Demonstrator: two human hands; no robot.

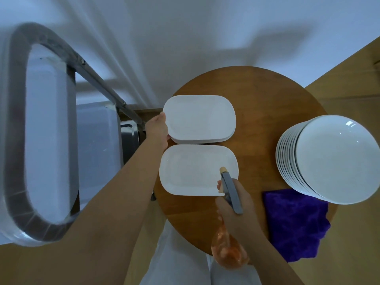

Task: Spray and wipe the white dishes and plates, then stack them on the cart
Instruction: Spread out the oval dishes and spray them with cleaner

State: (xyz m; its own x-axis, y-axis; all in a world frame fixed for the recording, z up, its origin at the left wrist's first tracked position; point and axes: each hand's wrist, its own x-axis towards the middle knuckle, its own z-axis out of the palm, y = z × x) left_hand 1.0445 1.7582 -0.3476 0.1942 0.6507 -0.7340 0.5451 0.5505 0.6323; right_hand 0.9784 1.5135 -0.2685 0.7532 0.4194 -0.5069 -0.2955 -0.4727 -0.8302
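Observation:
On the round wooden table (267, 95) lie a small stack of white oblong dishes (200, 118) and, nearer to me, a single white oblong dish (193, 171). My left hand (157, 128) grips the left edge of the far stack. My right hand (236, 204) holds an orange spray bottle (228, 251) with a grey trigger head, its nozzle pointing over the near dish. A tall stack of round white plates (329, 159) stands at the table's right. A purple cloth (296, 225) lies in front of that stack.
A metal cart (51, 140) with a grey looped handle and steel shelves stands to the left of the table. Wooden floor lies beneath; a white wall is behind. My white-clothed legs are below the table edge.

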